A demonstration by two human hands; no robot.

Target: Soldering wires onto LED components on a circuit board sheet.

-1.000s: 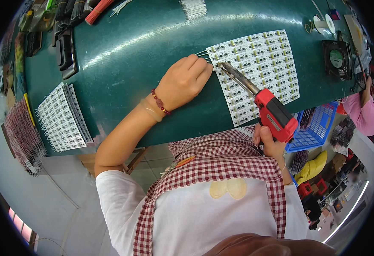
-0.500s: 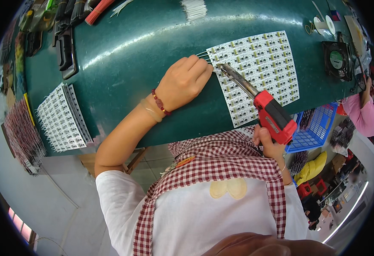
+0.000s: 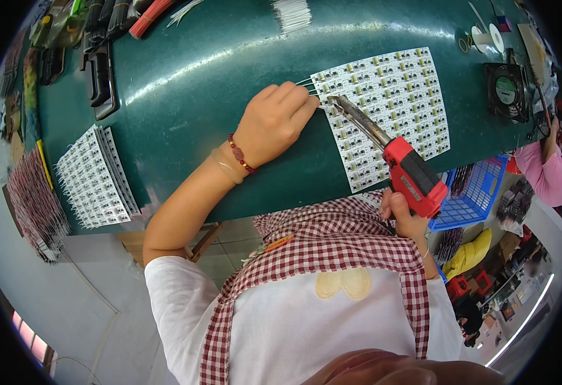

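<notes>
A white sheet of small circuit boards (image 3: 415,96) lies on the green table, with dark and yellowish parts in rows. My right hand (image 3: 407,217) grips a red and black soldering gun (image 3: 414,176) from below. Its metal tip rests at the sheet's left edge, by the upper rows. Right beside that tip, my left hand (image 3: 277,122) is closed, the fingertips pinching a thin white wire (image 3: 321,106) that they mostly cover. A few more white wires (image 3: 304,82) stick out from the sheet's edge just above these fingers.
Stacked circuit sheets (image 3: 95,179) lie at the table's left front. A bundle of white wires (image 3: 292,15) is at the back, and a black fan (image 3: 506,91) and a white spool (image 3: 488,38) stand at the right. Below the table's right edge is a blue basket (image 3: 467,202).
The soldering gun's body has shifted very slightly right, its tip staying at the sheet's left edge. My left fingers have moved a touch; the sheet has not visibly moved.
</notes>
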